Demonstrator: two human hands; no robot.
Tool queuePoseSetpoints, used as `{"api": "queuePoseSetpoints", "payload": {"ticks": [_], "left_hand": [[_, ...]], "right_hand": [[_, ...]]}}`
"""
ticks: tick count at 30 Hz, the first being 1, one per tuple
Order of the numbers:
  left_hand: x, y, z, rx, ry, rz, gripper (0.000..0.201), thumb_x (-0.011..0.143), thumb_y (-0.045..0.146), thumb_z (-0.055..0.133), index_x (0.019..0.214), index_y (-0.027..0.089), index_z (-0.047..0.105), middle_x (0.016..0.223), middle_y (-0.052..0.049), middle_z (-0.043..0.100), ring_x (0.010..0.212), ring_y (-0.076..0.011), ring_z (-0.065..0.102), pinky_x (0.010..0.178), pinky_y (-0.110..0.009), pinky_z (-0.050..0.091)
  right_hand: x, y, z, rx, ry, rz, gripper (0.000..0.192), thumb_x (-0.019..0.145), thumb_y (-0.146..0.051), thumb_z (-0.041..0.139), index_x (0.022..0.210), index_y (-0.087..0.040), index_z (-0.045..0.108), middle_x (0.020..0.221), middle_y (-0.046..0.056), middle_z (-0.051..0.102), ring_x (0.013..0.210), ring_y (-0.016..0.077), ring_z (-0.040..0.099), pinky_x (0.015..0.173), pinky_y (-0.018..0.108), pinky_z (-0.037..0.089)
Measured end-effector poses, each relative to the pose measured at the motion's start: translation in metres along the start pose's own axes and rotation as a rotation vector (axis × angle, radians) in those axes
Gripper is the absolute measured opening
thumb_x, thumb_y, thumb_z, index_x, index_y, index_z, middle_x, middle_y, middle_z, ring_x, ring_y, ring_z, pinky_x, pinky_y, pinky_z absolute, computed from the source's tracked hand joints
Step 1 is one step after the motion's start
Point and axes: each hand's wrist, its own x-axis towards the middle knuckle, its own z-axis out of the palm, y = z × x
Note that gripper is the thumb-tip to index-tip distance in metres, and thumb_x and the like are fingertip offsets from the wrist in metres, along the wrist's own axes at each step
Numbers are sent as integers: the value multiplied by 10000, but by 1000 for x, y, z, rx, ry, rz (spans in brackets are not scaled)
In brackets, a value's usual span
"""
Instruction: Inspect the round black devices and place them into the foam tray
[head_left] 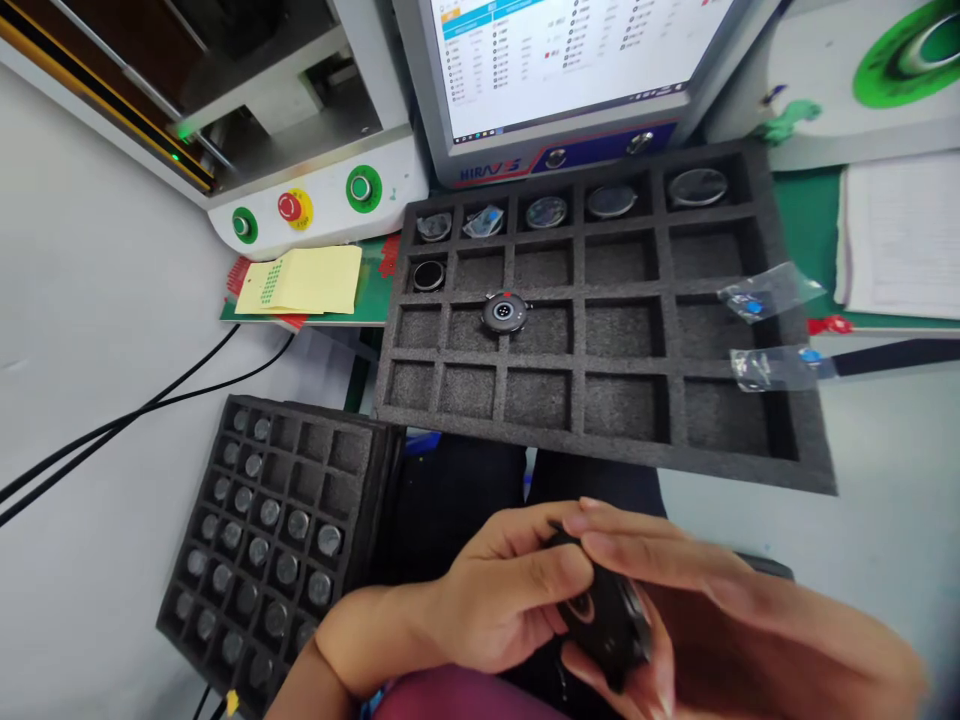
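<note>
Above my lap I hold a black round watch case (611,625), tilted, with a ring-shaped sensor on the face turned to me. My left hand (510,585) is closed on its left edge, the thumb lying across it. My right hand (697,590) grips it from the other side, with fingers over the top edge and part of the hand below. Beyond my hands, a second watch case (505,313) rests on the dividers of a black foam tray (600,440). A dark round piece (429,276) sits in a left compartment of that tray.
Round pieces, some in film, fill the tray's back row. Two clear plastic scraps (772,292) lie on its right side. A stacked foam tray (285,405) with several round pieces stands lower left. Behind are a monitor (570,60), a button panel (322,200) and yellow paper (319,280).
</note>
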Motion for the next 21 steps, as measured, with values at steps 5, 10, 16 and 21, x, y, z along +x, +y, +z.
{"api": "queuePoseSetpoints", "payload": {"ticks": [5,10,16,21], "left_hand": [[6,0,3,-48,-208,112,403,910,500,577,852,102,603,569,-14,579,390,-57,478,414,-151,370],[8,-5,2,-67,-242,113,419,908,507,565,818,100,613,579,-20,564,398,-64,487,411,-160,371],[10,-9,2,-74,-210,102,453,873,547,585,781,105,617,584,-36,581,421,-81,510,393,-167,361],[12,-9,1,-112,-165,81,427,836,550,636,788,126,612,532,-30,587,446,-103,522,382,-162,369]], "right_hand": [[-5,7,11,172,87,10,722,696,-109,849,1332,-196,517,1212,-6,698,1097,168,679,1079,288,490],[-4,7,12,287,101,7,562,762,-128,801,1272,-185,572,1168,19,721,1078,169,690,1032,271,525],[3,7,13,246,165,14,471,731,-171,834,1152,-201,626,1061,20,747,989,172,722,1010,279,544],[9,6,14,113,174,-13,567,696,-188,859,1199,-189,598,1028,32,736,934,165,718,975,267,570]]}}
